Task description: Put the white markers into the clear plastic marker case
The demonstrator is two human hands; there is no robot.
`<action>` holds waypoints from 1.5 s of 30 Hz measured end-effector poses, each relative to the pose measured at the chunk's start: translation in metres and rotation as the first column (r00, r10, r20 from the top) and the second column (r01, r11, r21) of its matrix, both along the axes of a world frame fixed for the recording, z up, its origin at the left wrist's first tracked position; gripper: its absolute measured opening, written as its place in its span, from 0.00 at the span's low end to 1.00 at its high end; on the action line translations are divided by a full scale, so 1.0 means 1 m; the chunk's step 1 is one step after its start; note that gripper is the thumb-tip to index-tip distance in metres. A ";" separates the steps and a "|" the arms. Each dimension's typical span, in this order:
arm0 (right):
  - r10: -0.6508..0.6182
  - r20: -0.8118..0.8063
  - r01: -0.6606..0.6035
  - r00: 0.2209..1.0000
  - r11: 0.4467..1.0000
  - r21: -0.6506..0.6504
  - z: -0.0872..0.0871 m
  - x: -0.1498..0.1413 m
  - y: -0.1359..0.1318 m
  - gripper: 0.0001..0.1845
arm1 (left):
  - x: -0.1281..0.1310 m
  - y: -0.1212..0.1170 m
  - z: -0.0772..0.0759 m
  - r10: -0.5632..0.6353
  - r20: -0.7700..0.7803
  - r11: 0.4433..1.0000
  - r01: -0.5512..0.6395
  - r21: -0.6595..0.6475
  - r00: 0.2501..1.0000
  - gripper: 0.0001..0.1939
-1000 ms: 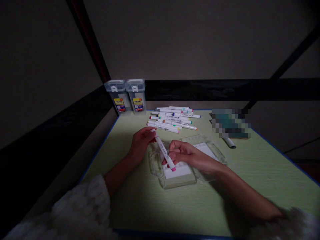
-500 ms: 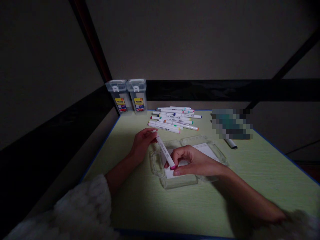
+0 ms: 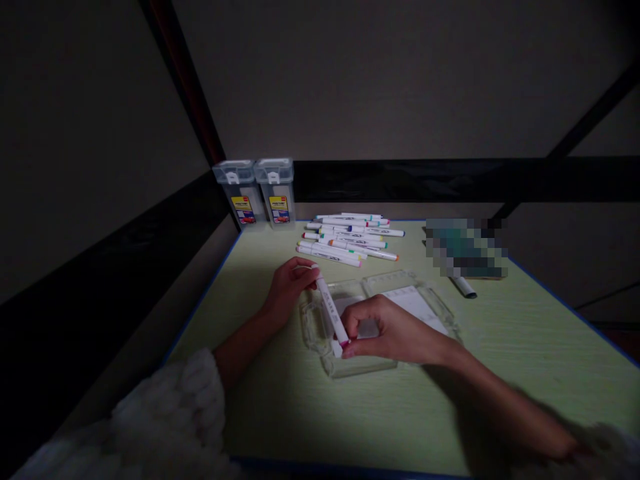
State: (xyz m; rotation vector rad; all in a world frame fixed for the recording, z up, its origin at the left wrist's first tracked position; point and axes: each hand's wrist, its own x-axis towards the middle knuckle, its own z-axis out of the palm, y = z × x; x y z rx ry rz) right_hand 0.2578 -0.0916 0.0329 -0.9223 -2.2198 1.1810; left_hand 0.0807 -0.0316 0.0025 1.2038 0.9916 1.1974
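A white marker (image 3: 331, 308) with a pink cap is held at both ends. My left hand (image 3: 289, 287) pinches its far end, and my right hand (image 3: 390, 330) grips the pink-capped near end with curled fingers. The marker lies tilted over the left part of a clear plastic case (image 3: 370, 363) that stands open on the pale green table (image 3: 310, 413). A white slotted insert (image 3: 415, 303) shows inside the case, partly hidden by my right hand.
A pile of several white markers (image 3: 350, 240) with coloured caps lies behind the case. Two closed clear boxes (image 3: 255, 193) with yellow labels stand at the back left corner. A single marker (image 3: 463, 287) and a blurred object (image 3: 465, 248) lie at the back right.
My right hand has slid down the marker to its pink end and lowered it toward the case's front left. My left hand keeps hold of the far end.
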 end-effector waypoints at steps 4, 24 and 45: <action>0.049 0.181 -0.105 0.982 0.942 0.317 -0.002 -0.001 -0.002 0.16 | 0.001 -0.001 0.001 -0.013 -0.067 0.999 0.016 0.038 0.998 0.11; -0.012 0.594 -0.386 0.805 0.749 0.538 -0.001 -0.007 -0.014 0.22 | -0.002 0.002 -0.012 0.096 -0.503 0.977 0.016 0.213 0.859 0.06; -0.006 0.583 -0.337 0.812 0.812 0.477 0.000 -0.007 -0.011 0.23 | -0.006 0.004 -0.011 0.098 -0.702 0.968 0.096 0.232 0.705 0.04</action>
